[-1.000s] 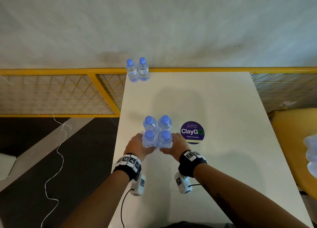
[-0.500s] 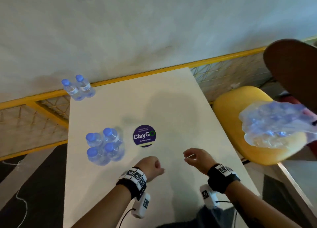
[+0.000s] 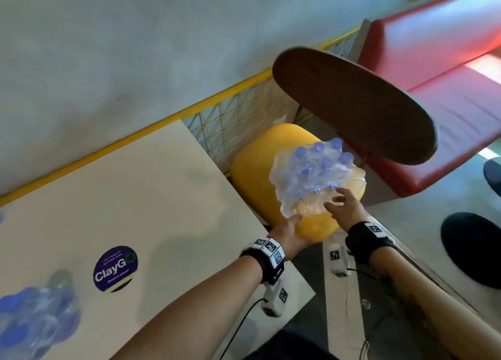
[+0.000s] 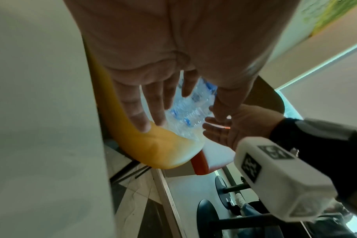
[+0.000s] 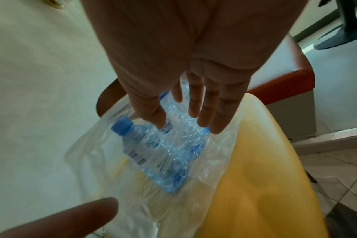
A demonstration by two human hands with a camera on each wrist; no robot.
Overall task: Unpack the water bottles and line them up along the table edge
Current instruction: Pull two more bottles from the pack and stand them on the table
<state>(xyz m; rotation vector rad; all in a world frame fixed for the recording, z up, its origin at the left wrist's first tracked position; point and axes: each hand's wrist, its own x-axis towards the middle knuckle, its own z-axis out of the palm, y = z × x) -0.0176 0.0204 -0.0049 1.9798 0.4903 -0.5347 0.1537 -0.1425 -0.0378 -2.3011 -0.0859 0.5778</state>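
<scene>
A torn clear plastic pack (image 3: 314, 175) with several blue-capped water bottles lies on a yellow chair (image 3: 254, 169) to the right of the table (image 3: 135, 191). My right hand (image 3: 340, 203) is open with spread fingers at the pack's near side, just over a bottle (image 5: 153, 149) in the loose wrap (image 5: 132, 185). My left hand (image 3: 291, 230) is open too, its fingers (image 4: 141, 116) at the wrap's lower left edge above the chair seat (image 4: 153, 148). Neither hand grips anything. A blurred group of unpacked bottles (image 3: 35, 313) stands on the table at the lower left.
A round purple ClayGo sticker (image 3: 115, 268) sits on the table. A dark round tabletop (image 3: 352, 104) overhangs the chair, with a red bench (image 3: 447, 88) behind it. A yellow mesh railing (image 3: 230, 121) runs along the wall. Dark round stool bases (image 3: 474, 251) stand on the floor at right.
My hands let go of the four bottles on the table and swung right to the pack on the yellow chair. The head turned right with them.
</scene>
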